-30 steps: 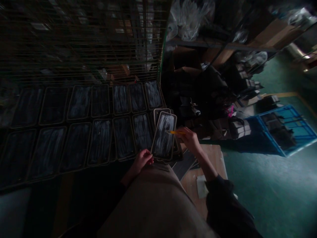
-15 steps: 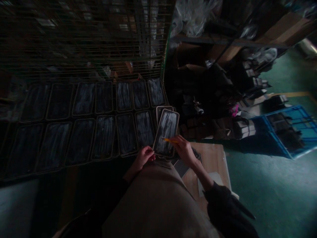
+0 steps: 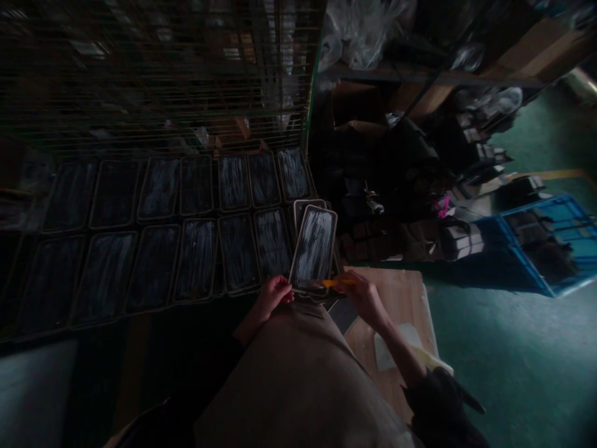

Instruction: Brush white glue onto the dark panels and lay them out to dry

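1. The yellow tool has come down. A second ago its tip was up against the right side of the tray. Half a second ago it was about halfway down. Now it lies across the tray's near edge, just under the white-streaked face.
2. The right hand came down with it and now sits low, over the small wooden counter. Its fingers are closed round the tool's handle.
3. The left hand has hardly moved. It pinches the tray's near-left corner, fingers curled under and thumb on the rim, keeping the tray tilted up toward the person.
4. The tray itself has stayed put, propped in front of the beige apron, its far end leaning over another tray behind it.
5. From here it looks as though one pass down the length of the tray has run out at the bottom edge. The light is too dim to tell whether the streaks have changed.
6. The rows of trays to the left lie flat as before, streaked the same way, below the wire rack.
7. The blue crate on the green floor sits well apart on the right, untouched.
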Motion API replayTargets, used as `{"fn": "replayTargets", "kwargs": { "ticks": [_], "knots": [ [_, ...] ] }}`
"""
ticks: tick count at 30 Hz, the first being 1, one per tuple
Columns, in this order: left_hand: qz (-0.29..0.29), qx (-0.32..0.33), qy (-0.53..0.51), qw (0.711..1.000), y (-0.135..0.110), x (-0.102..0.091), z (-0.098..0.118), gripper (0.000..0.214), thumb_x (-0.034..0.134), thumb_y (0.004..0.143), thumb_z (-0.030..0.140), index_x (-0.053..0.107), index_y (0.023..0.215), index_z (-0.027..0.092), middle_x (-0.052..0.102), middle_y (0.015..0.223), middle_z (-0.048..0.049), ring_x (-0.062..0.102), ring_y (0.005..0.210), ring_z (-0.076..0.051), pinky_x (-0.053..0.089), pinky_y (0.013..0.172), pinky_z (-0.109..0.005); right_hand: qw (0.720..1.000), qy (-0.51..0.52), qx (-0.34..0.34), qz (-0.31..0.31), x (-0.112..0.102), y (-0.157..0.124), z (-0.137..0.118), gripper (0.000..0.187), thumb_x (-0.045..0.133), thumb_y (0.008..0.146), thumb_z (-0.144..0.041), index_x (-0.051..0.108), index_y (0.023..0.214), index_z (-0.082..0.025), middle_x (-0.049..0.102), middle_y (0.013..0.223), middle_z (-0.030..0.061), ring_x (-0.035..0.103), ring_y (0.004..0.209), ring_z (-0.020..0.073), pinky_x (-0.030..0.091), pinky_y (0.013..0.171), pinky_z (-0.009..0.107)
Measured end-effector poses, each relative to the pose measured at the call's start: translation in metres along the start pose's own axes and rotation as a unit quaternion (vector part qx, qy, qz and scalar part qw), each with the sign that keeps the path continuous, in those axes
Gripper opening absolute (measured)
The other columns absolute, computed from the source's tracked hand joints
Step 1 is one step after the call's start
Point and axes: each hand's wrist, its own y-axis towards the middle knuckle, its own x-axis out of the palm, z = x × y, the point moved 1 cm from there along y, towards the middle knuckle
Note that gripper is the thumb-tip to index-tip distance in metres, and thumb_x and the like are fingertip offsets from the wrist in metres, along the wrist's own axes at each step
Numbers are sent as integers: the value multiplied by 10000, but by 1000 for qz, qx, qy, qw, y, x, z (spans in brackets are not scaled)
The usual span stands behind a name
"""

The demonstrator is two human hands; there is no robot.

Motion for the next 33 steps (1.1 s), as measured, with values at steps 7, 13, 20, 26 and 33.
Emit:
{"fn": "replayTargets", "kwargs": {
  "ticks": [7, 13, 20, 26, 33],
  "knots": [
    [-11, -3, -18, 1000, -7, 3, 4, 331, 718, 721, 406, 519, 850, 174, 667, 697, -5, 674, 653, -145, 503, 587, -228, 992, -54, -56, 97, -10, 16, -3, 166, 498, 958, -293, 630, 1033, -227, 630, 985, 59, 624, 894, 194, 501, 759, 304],
    [-22, -9, -21, 1000, -11, 8, 12, 283, 684, 749, 360, 547, 893, 158, 686, 761, -37, 679, 696, -153, 513, 640, -252, 993, -31, -86, 76, 1, 41, 12, 178, 486, 958, -310, 632, 1003, -218, 624, 927, 55, 625, 823, 185, 508, 715, 295],
    [-50, 6, -12, 999, -16, 13, 21, 255, 672, 755, 335, 548, 883, 153, 675, 771, -43, 667, 707, -155, 498, 658, -260, 985, 17, -105, 137, 13, 74, 7, 186, 516, 940, -345, 636, 990, -212, 632, 944, 65, 633, 861, 193, 512, 753, 300],
    [-89, 4, -28, 996, -12, 7, 29, 333, 723, 702, 356, 533, 880, 149, 670, 750, -38, 656, 668, -157, 478, 633, -263, 976, 47, -48, 206, 27, 89, 15, 263, 534, 908, -421, 650, 935, -187, 656, 921, 76, 651, 816, 197, 527, 691, 298],
    [-204, 51, -69, 975, -14, -1, 75, 343, 737, 707, 342, 639, 957, 130, 696, 834, -56, 658, 704, -154, 474, 659, -266, 899, 52, 21, 434, -2, 63, -3, 418, 679, 766, -545, 694, 968, -179, 704, 935, 97, 675, 829, 259, 542, 690, 370]
  ]
}}
